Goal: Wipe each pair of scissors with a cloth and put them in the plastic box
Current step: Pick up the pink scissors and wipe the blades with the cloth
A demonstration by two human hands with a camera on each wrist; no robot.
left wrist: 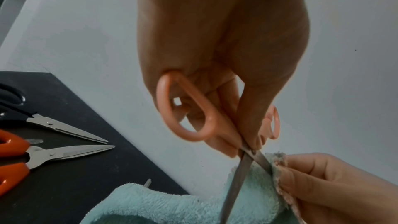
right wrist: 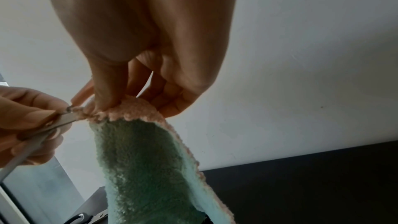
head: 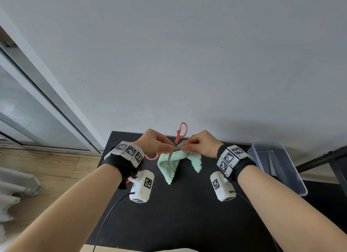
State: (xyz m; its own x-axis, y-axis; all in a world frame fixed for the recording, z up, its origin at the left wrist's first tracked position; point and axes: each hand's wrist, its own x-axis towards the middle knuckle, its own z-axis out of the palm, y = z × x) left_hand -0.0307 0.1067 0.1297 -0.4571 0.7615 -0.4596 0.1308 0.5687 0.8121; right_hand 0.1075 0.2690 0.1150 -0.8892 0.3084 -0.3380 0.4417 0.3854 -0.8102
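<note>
Stood over black table (head: 187, 214) against grey wall (head: 187, 54); glass sliding door (head: 28, 111) and wood floor (head: 47, 167) left of table. Left hand (head: 153, 142) pinched opened pink-handled scissors (head: 180, 133) at pivot above table; right hand (head: 201, 143) pinched mint cloth (head: 171, 161) round one blade. Clear plastic box (head: 293, 176) at table's right edge, black-handled scissors (left wrist: 32, 117) and orange-handled scissors (left wrist: 32, 156) at its left; black-and-white wrist markers (head: 130, 150), no legible words.

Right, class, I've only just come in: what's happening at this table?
A person is cleaning scissors. The left hand holds the pink scissors open near the pivot, while the right hand pinches a green cloth around one blade. Two more pairs, the black scissors and the orange scissors, lie on the table. The plastic box stands to the right.
</note>
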